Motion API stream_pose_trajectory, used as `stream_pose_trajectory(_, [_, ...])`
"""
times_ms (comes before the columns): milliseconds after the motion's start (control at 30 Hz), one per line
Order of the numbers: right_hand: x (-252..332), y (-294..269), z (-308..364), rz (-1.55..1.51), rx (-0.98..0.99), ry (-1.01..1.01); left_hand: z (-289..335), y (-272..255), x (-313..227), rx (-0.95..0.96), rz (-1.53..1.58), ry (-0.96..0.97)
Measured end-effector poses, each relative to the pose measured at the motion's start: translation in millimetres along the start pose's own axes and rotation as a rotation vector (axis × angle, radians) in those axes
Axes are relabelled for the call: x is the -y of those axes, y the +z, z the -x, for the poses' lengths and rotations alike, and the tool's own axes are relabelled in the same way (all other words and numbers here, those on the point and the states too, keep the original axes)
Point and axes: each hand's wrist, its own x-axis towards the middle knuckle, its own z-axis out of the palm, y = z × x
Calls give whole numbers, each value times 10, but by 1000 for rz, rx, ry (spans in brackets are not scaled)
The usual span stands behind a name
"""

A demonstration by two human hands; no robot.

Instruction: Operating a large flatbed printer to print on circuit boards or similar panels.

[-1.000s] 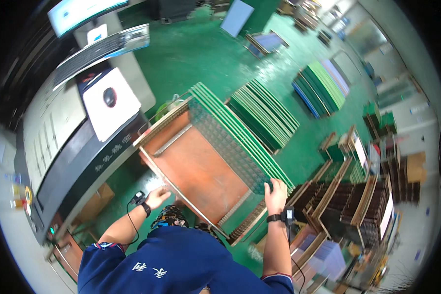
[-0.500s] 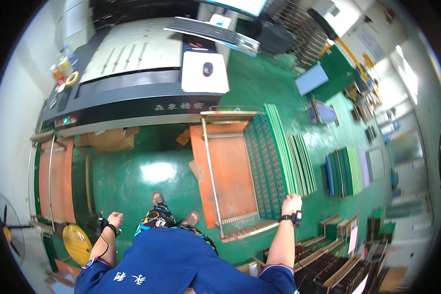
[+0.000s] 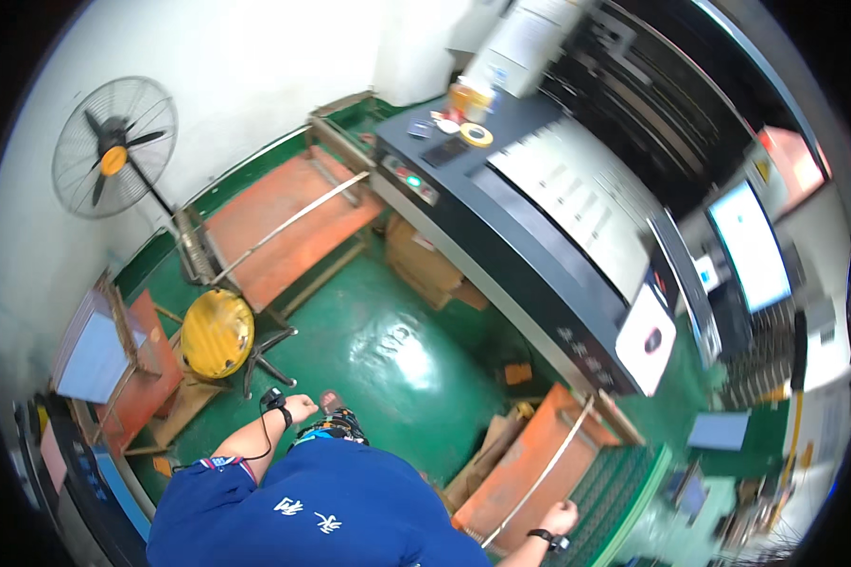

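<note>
The shirt [image 3: 350, 510] is strong blue, with white marks on it, and the left sleeve edge [image 3: 225, 463] shows red and white stripes. The trousers [image 3: 345, 427] are dark with a many-coloured print. The rack at lower right [image 3: 515, 472] is orange; the boards [image 3: 624, 501] beside it are green, as is the floor [image 3: 369, 345]. The stool [image 3: 219, 331] is yellow, the fan centre [image 3: 113, 161] orange, the wall [image 3: 274, 57] white.

The person wears a blue shirt [image 3: 369, 506] (its sleeve trim [image 3: 229, 462] striped), dark patterned trousers [image 3: 336, 428] and black wristbands [image 3: 286, 416], one cabled.
</note>
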Motion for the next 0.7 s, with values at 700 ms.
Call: stream_pose_trajectory(700, [6117, 1747, 1018, -566, 1264, -899, -51, -781, 1600, -447, 862, -557])
